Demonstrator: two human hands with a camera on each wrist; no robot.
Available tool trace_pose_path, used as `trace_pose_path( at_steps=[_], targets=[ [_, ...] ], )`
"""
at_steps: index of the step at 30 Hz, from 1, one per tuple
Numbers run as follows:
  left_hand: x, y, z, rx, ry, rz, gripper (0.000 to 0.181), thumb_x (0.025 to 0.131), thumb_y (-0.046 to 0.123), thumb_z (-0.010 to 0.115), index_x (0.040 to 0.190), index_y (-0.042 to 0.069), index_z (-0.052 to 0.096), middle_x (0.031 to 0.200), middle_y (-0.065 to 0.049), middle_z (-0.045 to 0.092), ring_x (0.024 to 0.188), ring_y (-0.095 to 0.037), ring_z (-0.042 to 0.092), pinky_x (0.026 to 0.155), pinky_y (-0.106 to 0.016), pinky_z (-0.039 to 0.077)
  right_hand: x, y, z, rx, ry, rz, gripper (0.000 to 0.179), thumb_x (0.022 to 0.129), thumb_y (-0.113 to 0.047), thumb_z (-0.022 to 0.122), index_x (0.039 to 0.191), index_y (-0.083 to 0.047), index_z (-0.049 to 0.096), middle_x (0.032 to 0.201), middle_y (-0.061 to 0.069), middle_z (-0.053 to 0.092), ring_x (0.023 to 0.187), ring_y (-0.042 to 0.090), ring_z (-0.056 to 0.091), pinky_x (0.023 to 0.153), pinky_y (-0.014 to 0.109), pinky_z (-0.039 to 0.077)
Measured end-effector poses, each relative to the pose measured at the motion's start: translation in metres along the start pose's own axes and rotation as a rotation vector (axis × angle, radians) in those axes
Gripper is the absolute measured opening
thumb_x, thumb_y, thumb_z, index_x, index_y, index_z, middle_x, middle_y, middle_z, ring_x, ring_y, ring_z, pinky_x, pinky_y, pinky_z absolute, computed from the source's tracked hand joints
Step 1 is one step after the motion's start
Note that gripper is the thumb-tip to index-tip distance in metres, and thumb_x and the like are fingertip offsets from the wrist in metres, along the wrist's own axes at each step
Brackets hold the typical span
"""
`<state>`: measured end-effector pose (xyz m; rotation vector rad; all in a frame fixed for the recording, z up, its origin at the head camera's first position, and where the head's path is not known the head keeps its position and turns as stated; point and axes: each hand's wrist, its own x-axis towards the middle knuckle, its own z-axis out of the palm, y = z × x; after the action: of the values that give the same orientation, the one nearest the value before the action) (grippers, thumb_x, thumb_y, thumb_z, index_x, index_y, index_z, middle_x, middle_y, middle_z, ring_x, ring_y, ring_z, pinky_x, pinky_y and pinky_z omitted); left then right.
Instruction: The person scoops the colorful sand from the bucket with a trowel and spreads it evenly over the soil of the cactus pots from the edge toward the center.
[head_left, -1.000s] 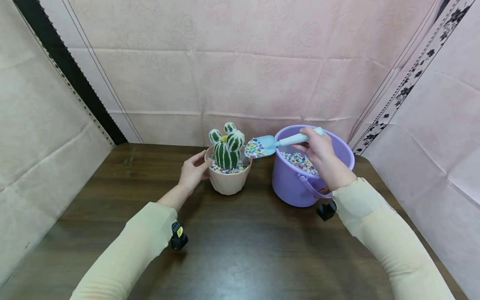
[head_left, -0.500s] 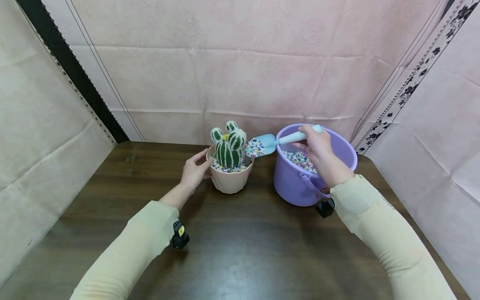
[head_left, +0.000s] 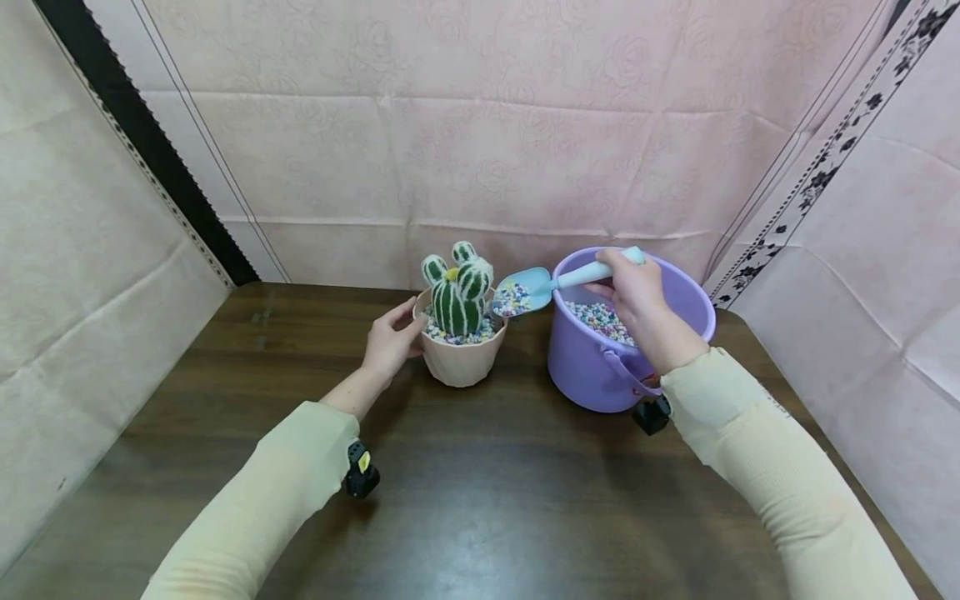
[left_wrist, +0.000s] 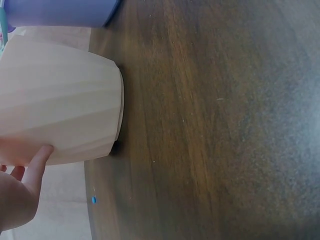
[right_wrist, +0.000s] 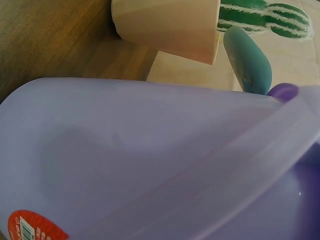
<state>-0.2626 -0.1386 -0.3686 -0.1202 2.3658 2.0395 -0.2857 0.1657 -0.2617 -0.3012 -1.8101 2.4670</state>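
In the head view, my left hand [head_left: 391, 340] holds the left side of a beige pot [head_left: 461, 363], its thumb on the pot's near side. A green and white cactus [head_left: 456, 304] stands upright in the pot, with small coloured pebbles [head_left: 480, 336] around its base. My right hand [head_left: 640, 307] grips the handle of a light blue hand trowel [head_left: 534, 287] over a purple bucket [head_left: 592, 379]. Pebbles lie on the trowel's blade, whose tip is at the pot's right rim. The left wrist view shows the thumb [left_wrist: 39, 167] against the pot.
More coloured pebbles [head_left: 600, 321] lie inside the bucket, whose purple handle [head_left: 622, 371] hangs down in front. The bucket stands right of the pot on a dark wooden table [head_left: 465, 492]. Pale cloth [head_left: 480, 150] hangs behind and at both sides. A small blue bit [left_wrist: 93, 199] lies near the table's edge.
The head view has shifted slightly. Both hands, the pot and the trowel keep nearly the same places, and the pebbles on the blade look slightly fewer.
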Motion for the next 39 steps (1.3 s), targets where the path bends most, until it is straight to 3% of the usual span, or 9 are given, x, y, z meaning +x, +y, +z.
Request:
trace_pose_path(
  at_steps=[10, 15, 22, 31, 39],
  targets=[
    [-0.002, 0.003, 0.001, 0.018, 0.006, -0.005, 0.052, 0.096, 0.021, 0.051, 0.145, 0.013, 0.035, 0.144, -0.014, 0.043, 0.123, -0.029, 0.050, 0.088, -0.041, 0.054, 0.000, 0.001, 0.004, -0.040, 0.008, -0.026, 0.007, 0.085, 0.000, 0.053, 0.085, -0.004, 0.048, 0.078, 0.005, 0.052, 0.065, 0.012, 0.065, 0.065, 0.027, 0.058],
    [-0.008, 0.006, 0.002, 0.050, 0.029, -0.012, 0.055, 0.093, 0.023, 0.057, 0.143, 0.009, 0.038, 0.139, -0.015, 0.048, 0.119, -0.028, 0.053, 0.089, -0.041, 0.053, 0.001, 0.002, 0.004, -0.035, 0.004, -0.028, 0.005, 0.084, 0.000, 0.053, 0.085, -0.004, 0.050, 0.081, 0.006, 0.051, 0.065, 0.013, 0.066, 0.065, 0.028, 0.058],
    [-0.017, 0.004, 0.004, 0.042, -0.016, -0.032, 0.062, 0.090, 0.022, 0.063, 0.143, 0.009, 0.032, 0.140, -0.013, 0.043, 0.124, -0.028, 0.048, 0.096, -0.045, 0.049, 0.002, 0.002, 0.005, -0.045, -0.004, -0.041, 0.006, 0.086, 0.000, 0.052, 0.083, -0.004, 0.048, 0.075, 0.004, 0.054, 0.061, 0.014, 0.066, 0.063, 0.027, 0.058],
    [-0.012, 0.003, 0.001, -0.004, -0.043, -0.026, 0.060, 0.092, 0.018, 0.059, 0.144, 0.008, 0.031, 0.142, -0.018, 0.040, 0.127, -0.032, 0.045, 0.098, -0.048, 0.047, 0.003, 0.001, 0.007, -0.088, -0.001, -0.081, 0.009, 0.085, 0.002, 0.053, 0.079, -0.003, 0.047, 0.070, 0.002, 0.056, 0.060, 0.012, 0.065, 0.061, 0.027, 0.058],
    [-0.013, 0.007, 0.005, 0.026, 0.013, -0.035, 0.059, 0.091, 0.014, 0.059, 0.143, 0.007, 0.032, 0.141, -0.018, 0.041, 0.125, -0.032, 0.047, 0.096, -0.047, 0.049, 0.002, 0.001, 0.007, -0.097, -0.018, -0.077, 0.007, 0.085, 0.001, 0.052, 0.082, -0.002, 0.046, 0.070, 0.003, 0.057, 0.059, 0.012, 0.066, 0.061, 0.027, 0.058]
  ],
)
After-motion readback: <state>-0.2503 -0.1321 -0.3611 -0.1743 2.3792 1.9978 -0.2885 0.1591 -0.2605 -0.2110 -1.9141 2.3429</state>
